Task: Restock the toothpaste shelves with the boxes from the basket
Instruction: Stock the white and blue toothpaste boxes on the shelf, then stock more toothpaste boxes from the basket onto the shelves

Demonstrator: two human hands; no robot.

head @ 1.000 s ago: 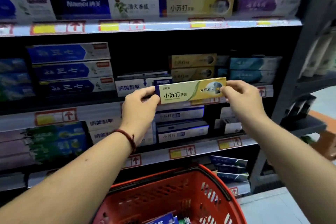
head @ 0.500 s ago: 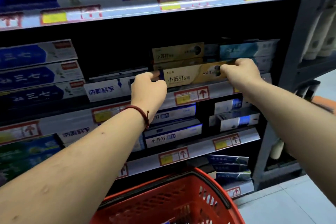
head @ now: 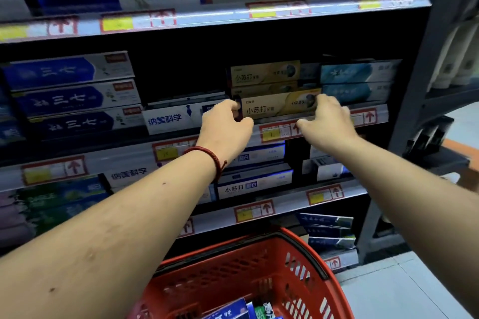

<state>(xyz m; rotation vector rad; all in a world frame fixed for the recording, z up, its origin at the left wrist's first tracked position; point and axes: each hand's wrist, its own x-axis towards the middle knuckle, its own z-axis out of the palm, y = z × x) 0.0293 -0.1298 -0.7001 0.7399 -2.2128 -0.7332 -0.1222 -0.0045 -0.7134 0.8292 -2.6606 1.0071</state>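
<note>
Toothpaste box [head: 274,109] sits at the front of the middle shelf [head: 383,115], before matching yellow stock [head: 264,74]; left hand [head: 225,124] and right hand [head: 329,119] each grip an end, likely squaring it; basket [head: 311,254] near holds more

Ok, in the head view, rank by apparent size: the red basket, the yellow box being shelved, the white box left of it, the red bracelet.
Largest: red basket, though nearest the camera.
Next: yellow box and white box look alike, both partly behind the left hand; unranked.
Smallest: red bracelet.
</note>
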